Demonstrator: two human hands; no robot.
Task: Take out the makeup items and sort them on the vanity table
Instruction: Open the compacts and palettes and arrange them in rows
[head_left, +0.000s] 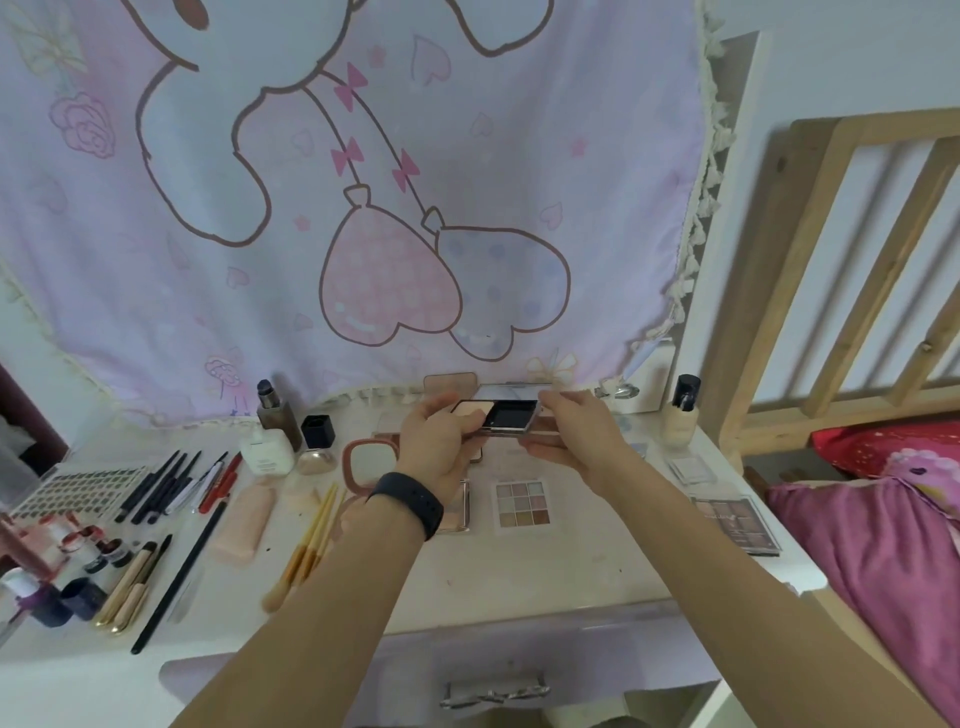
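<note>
Hands meet above the far middle of the desk (519, 577) in the head view. The left hand (436, 447), with a dark band (410, 504) on its wrist, and the right hand (576, 441) hold one open powder case (498, 415) between them. The left fingers curl round the left end of the case. The right thumb and fingers pinch the right end. The case is up in the air, not on the desk. A pale pan and a dark pan show inside it.

Most of the job looks done. Dark pencils (161, 483) lie side by side near the left edge. Little bottles (98, 551) stand by the near left corner. Yellow brushes (311, 540) lie together, left of the middle. A nine-colour palette (521, 500) lies flat in the middle. A bigger palette (735, 525) lies by the right edge. A tall bottle (684, 410) stands at the far right corner.

What is left, I think, is to put this case down with the other flat ones. The drawer (493, 693) sits under the near edge. Its inside does not show, so I cannot tell if more things wait there.
</note>
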